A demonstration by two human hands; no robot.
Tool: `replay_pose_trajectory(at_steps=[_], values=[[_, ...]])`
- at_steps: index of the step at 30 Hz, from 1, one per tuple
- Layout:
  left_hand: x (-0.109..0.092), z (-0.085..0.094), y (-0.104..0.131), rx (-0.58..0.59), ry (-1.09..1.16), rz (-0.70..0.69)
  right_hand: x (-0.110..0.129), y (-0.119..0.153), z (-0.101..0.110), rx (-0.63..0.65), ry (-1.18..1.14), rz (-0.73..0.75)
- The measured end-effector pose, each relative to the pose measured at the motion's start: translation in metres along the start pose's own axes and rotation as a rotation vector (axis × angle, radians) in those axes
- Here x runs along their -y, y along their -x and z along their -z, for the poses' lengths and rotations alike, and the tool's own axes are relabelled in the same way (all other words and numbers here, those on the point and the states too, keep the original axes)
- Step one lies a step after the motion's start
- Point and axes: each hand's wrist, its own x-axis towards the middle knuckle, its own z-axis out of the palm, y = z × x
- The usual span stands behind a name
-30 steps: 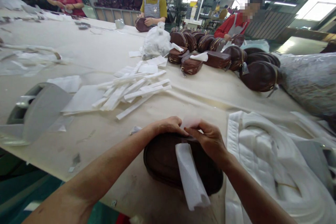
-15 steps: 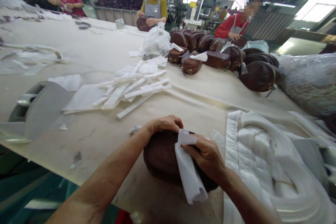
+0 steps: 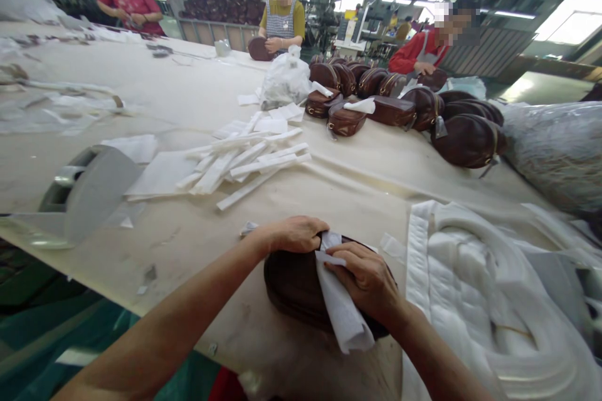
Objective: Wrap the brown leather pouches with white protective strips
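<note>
A dark brown rounded leather bag (image 3: 291, 282) lies at the table's near edge. My left hand (image 3: 298, 235) curls over its far rim, thumb and fingers closed on the leather near the top opening. A strip of white tissue paper (image 3: 342, 313) is draped down over the bag's near side, its upper end at the far rim between my hands. My right hand (image 3: 367, 276) is closed on this paper and rests against the right part of the bag. The fingertips of my left hand are partly hidden behind the rim.
White paper strips (image 3: 249, 160) are heaped beyond the bag, a tape dispenser (image 3: 89, 194) at left. White padding rolls (image 3: 489, 288) lie at right. Finished brown bags (image 3: 392, 109) stand farther off beside a plastic bag (image 3: 285, 81). Several co-workers (image 3: 282, 19) work around the table.
My right hand has moved slightly toward the far rim, pressing the paper's upper end down against the bag opening. My left hand stays at the rim. The view has shifted a little.
</note>
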Motion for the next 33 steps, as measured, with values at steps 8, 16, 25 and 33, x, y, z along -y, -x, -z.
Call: replay_pose_trajectory(at_steps=[8,16,25,33], values=[[-0.014,-0.008,0.028,-0.043,-0.152,-0.068,0.002,0.001,0.0,-0.02,-0.038,0.012],[-0.025,-0.035,0.044,-0.304,0.03,-0.196,0.001,0.003,0.0,-0.015,-0.059,0.0],[-0.014,-0.041,0.037,-0.284,0.088,-0.159,0.002,0.008,0.006,-0.121,-0.057,-0.108],[-0.018,-0.038,0.038,-0.266,-0.009,-0.109,0.012,0.039,0.027,0.073,-0.001,-0.069]])
